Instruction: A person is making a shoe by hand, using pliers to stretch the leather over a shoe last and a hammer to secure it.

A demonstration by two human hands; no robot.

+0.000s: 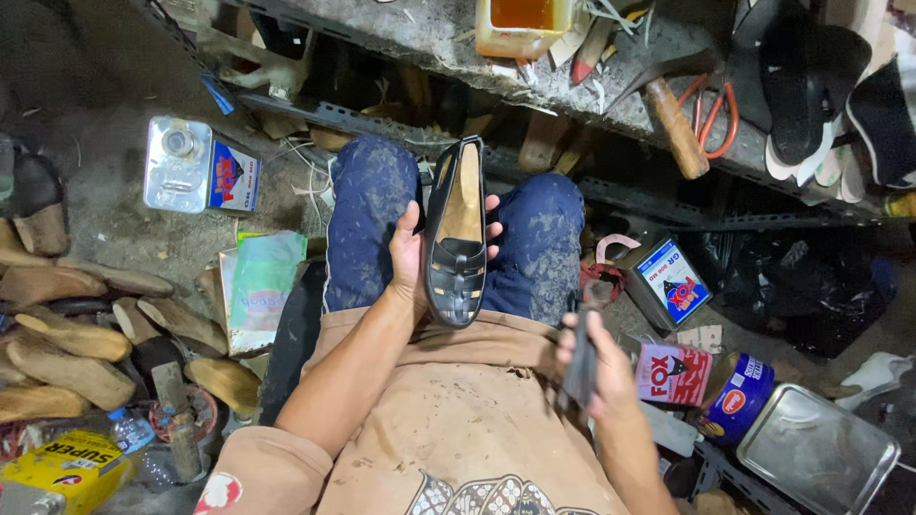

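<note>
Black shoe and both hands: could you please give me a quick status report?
Left hand cradles black shoe over lap. Right hand grips dark tool, apart from shoe. Nothing between them.

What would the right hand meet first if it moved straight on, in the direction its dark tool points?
The right hand holds a dark tool pointing up and slightly left in the picture. It would probably meet the right knee first; the black shoe lies further left. Depth is unclear.

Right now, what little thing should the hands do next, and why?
Probably bring the right hand and its dark tool up to the black shoe. The left hand holds the shoe over the lap, while the tool sits lower, apart from it.
</note>
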